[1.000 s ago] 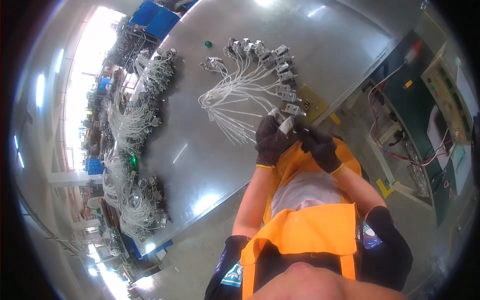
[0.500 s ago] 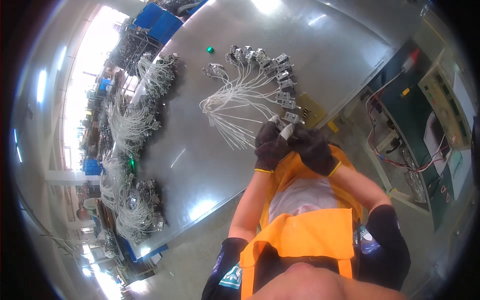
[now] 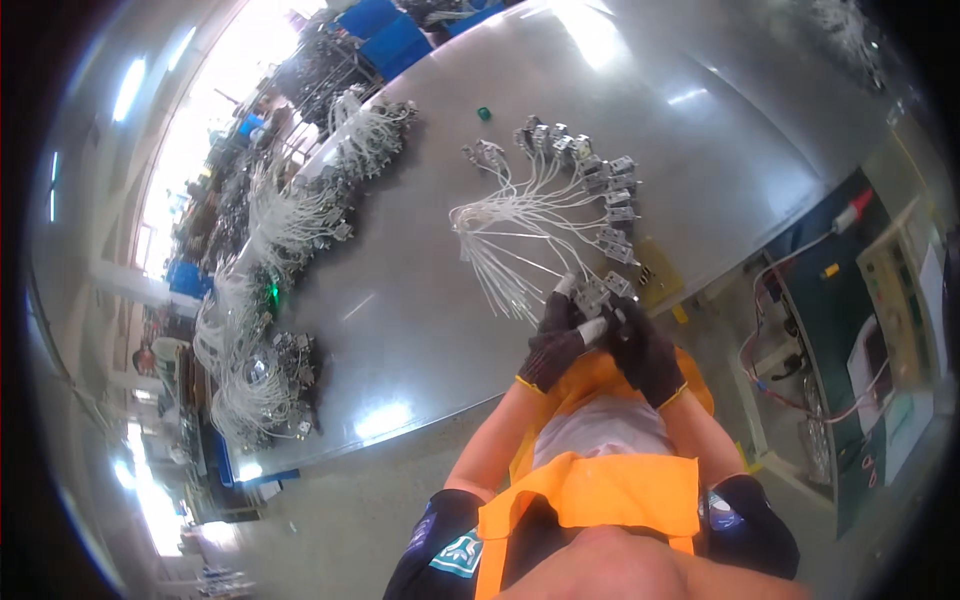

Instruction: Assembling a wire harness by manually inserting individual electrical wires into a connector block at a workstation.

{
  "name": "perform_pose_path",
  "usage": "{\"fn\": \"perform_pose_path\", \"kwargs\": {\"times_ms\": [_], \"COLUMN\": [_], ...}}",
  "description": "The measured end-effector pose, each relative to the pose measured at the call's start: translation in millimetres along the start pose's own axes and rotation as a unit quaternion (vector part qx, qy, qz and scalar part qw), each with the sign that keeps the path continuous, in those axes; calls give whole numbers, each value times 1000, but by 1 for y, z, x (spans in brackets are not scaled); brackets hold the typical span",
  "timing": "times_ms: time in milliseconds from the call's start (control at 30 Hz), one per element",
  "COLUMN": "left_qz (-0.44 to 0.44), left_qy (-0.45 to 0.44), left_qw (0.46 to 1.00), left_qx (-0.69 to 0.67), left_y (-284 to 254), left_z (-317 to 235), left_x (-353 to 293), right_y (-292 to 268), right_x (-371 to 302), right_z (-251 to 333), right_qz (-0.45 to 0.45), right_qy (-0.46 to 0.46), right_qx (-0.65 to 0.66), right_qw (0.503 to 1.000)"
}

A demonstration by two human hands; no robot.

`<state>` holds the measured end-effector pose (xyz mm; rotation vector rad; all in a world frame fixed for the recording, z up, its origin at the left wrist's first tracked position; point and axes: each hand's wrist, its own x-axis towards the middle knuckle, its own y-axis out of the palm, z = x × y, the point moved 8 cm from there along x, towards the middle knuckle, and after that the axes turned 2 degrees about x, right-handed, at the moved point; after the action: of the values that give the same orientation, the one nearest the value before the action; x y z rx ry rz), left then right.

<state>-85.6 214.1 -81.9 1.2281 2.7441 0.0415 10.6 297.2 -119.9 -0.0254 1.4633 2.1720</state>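
Observation:
A bundle of white wires (image 3: 500,210) lies on the metal table, with small boxy metal parts (image 3: 618,195) fanned along its far and right side. At the bundle's near right end, both dark-gloved hands are on one or two of these metal parts (image 3: 592,298). My left hand (image 3: 556,345) is closed around the left side, its pale fingertips against the metal. Beside it, my right hand (image 3: 640,348) grips the right side with bent fingers. The fingers partly hide what they hold. Loose wire ends point toward me, left of my hands.
Several more wire bundles (image 3: 290,215) line the table's left edge. A small green object (image 3: 484,114) sits beyond the fan. A yellowish plate (image 3: 658,275) with small pieces lies right of my hands. Farther right are a green bench (image 3: 850,470) and red wires (image 3: 765,385).
The view has shifted, so the table and bundle appear farther right. My hands have opened out around the metal parts, which show more clearly between them.

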Motion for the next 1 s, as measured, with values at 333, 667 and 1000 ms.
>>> {"fn": "perform_pose_path", "kwargs": {"times_ms": [333,667,1000], "left_qz": [18,-6,-21], "left_qy": [150,92,24], "left_qw": [986,995,990], "left_qx": [73,36,-138], "left_y": [13,14,14], "left_z": [3,5,17], "left_x": [17,28,38], "right_y": [-23,14,35], "right_x": [3,-12,2], "right_z": [31,41,46], "right_qz": [23,-5,104], "right_qy": [-52,-224,-369], "right_qx": [-269,-537,-607], "right_qw": [962,813,696]}}
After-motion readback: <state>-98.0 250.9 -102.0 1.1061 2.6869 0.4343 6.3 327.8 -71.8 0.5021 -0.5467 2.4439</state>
